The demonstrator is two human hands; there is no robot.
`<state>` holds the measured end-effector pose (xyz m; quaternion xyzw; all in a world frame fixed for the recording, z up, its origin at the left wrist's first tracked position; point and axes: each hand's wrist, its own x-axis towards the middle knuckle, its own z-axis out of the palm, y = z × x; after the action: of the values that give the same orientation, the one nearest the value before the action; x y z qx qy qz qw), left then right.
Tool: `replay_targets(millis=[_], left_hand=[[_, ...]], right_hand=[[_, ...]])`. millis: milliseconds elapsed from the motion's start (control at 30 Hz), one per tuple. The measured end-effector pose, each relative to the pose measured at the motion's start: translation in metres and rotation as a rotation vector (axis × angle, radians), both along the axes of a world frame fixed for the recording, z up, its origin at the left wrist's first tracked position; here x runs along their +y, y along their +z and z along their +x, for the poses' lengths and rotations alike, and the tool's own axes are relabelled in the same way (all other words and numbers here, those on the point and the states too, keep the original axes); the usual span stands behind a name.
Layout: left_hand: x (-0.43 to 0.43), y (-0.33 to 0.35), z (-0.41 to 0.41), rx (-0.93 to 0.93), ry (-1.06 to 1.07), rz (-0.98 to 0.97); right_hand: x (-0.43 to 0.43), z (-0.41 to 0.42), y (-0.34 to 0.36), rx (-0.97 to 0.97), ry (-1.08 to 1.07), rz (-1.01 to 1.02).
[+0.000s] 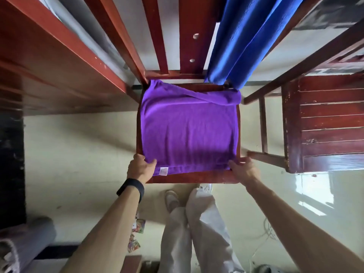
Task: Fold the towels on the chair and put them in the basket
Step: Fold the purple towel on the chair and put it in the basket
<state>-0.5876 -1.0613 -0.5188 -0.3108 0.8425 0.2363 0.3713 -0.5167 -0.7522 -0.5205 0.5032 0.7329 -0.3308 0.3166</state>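
Gripping the purple towel [188,127] at both near corners are fingers [152,162].

Floor [78,150]: pale cream and smooth, glossy on the right, where bright rectangular light patches [315,196] reflect off it. Left: long red-brown wooden piece [49,62], table or bench, cannot tell which; paint chipped along its edge. Right: dark red slatted seat [327,123], worn at the edges, on thin legs. Far left: black strip [11,154]. Lower left: grey rolled mat [27,237]. On the floor: colourful wrappers [137,227] and a thin white cable [266,230].
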Motion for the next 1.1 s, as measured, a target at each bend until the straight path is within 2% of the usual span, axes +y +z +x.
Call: replay_targets(millis=[167,433,600,700,867,1000,1100], left_hand=[[0.006,-0.021,0.018,0.125,0.063,-0.080],[-0.007,-0.003,0.007,0.169,0.175,-0.033],[-0.017,0.017,-0.001,0.107,0.527,0.208],[-0.022,0.022,0.007,-0.011,0.604,0.309],[-0.023,-0.005,0.042,-0.081,0.510,0.197],[-0.003,-0.020,0.052,0.076,0.399,0.009],[0.007,-0.020,0.050,0.131,0.434,-0.061]], right_hand=[[-0.008,0.001,-0.021,0.053,-0.147,0.029],[0.005,0.003,-0.014,0.140,-0.262,-0.017],[-0.001,0.001,0.017,0.221,-0.455,-0.117],[-0.008,0.007,0.016,0.161,-0.443,-0.144],[-0.018,0.016,-0.007,0.108,-0.326,-0.064],[-0.005,0.026,-0.052,0.140,-0.343,-0.105],[-0.011,0.015,-0.036,0.159,-0.340,-0.131]])
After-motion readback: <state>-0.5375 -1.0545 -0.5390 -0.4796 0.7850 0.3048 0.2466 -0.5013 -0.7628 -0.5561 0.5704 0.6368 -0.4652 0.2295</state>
